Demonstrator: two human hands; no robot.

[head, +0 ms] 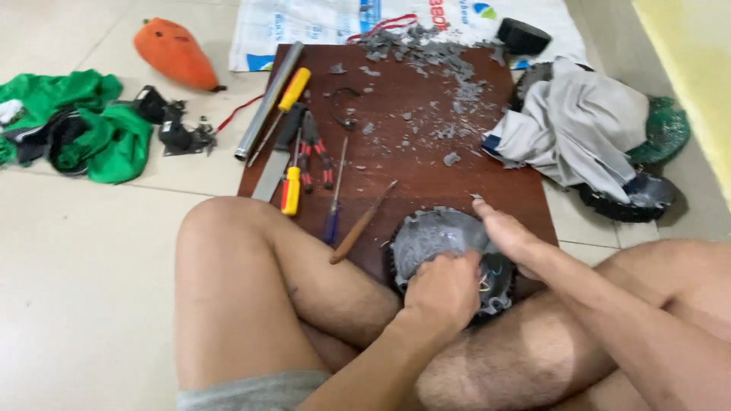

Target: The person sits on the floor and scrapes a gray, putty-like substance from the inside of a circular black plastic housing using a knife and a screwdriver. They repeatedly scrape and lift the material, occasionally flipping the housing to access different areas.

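**Both hands on the round grey part**

Head view: The person sits cross-legged on the floor. The round grey plastic part with a toothed black rim sits right between the knees, at the near edge of the dark brown wooden board. It is round, so it has no long side. Its grey face tilts up toward the camera.

The left hand is curled shut on the near edge of the part, where thin coloured wires poke out. The right hand rests on the far right edge, with fingers pressed on the rim. Both hands touch the part, so neither is nearer.

Past the left hand, further out, lies a thin tool with a brown wooden handle. It points away and to the right. Grey broken bits lie well beyond both hands.
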